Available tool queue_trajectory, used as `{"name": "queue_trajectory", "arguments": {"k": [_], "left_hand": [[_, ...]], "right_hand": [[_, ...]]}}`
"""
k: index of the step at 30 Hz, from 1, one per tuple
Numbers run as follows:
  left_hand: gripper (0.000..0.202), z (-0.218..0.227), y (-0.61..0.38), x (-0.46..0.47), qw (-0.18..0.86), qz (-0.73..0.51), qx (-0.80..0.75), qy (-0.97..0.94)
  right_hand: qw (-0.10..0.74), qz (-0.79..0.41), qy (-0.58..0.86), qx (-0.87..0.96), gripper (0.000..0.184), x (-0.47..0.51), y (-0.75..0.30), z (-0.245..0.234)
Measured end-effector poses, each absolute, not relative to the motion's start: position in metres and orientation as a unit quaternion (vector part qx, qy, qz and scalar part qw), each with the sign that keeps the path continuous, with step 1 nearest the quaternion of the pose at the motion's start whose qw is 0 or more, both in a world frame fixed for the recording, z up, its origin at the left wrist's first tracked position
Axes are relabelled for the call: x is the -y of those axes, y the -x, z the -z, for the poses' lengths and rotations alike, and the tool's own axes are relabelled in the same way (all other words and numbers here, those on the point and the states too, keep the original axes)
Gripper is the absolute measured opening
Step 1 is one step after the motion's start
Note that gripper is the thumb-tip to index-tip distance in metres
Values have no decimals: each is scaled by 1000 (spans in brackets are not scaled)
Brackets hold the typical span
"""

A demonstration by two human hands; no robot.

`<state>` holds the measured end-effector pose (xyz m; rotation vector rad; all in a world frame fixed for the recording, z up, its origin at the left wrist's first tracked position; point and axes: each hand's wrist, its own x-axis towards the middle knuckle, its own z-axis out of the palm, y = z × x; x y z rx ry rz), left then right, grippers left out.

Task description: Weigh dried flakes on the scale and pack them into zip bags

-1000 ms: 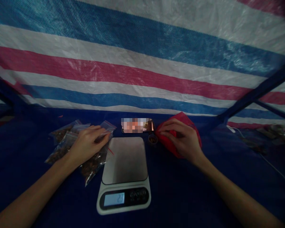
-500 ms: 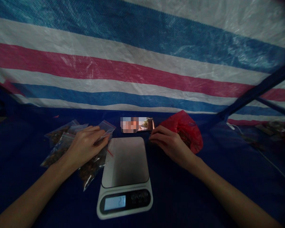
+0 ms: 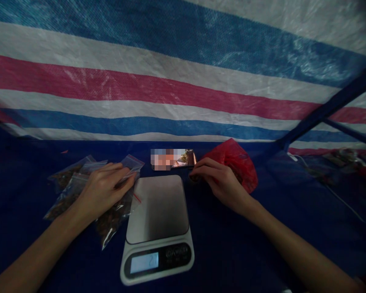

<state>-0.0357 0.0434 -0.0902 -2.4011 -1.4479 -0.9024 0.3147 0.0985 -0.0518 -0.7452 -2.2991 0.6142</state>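
Note:
My left hand (image 3: 108, 183) is closed on the upper part of a clear zip bag (image 3: 110, 224), which holds brown dried pieces. The bag's edge overlaps the left side of a kitchen scale (image 3: 158, 209), its lit display showing a blurred low reading. Across the scale, my right hand (image 3: 216, 177) has its fingers pinched together on a small dark brown piece (image 3: 194, 178), mostly covered by the fingers. Just behind that hand, a red plastic bag (image 3: 245, 162) stands open with brown pieces inside, partly hidden.
More filled zip bags (image 3: 67, 179) lie under and beside my left forearm. A phone (image 3: 190, 158) with a lit screen is propped behind the scale. A striped tarp (image 3: 140, 87) hangs behind the blue surface (image 3: 225, 252); a blue bar (image 3: 329, 103) slants at right, near a white cable (image 3: 344, 201).
A small brown piece now shows at my right fingertips, which have drawn slightly apart from one another. The view has shifted a little; my left hand stays on the zip bag.

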Motion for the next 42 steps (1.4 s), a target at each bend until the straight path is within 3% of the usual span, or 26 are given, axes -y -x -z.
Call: {"name": "queue_trajectory", "arguments": {"k": [5,17,23,36,42], "left_hand": [[30,90,36,-43,96,313,489,809],[28,92,37,-44,103,319,493,803],[27,94,38,-45,93,321,500,799],[31,88,34,-43,102,316,494,803],[35,88,35,-43,95,295,506,805]], "right_hand": [[371,-221,318,844,50,-101,-323,48],[332,-168,313,874,37,-97,-322,65],[373,-146,301,865,39,-96,-321,65],[355,-126,259,889,39,-95,-319,65],[416,-79,288,859,48,-93,-322,60]]}}
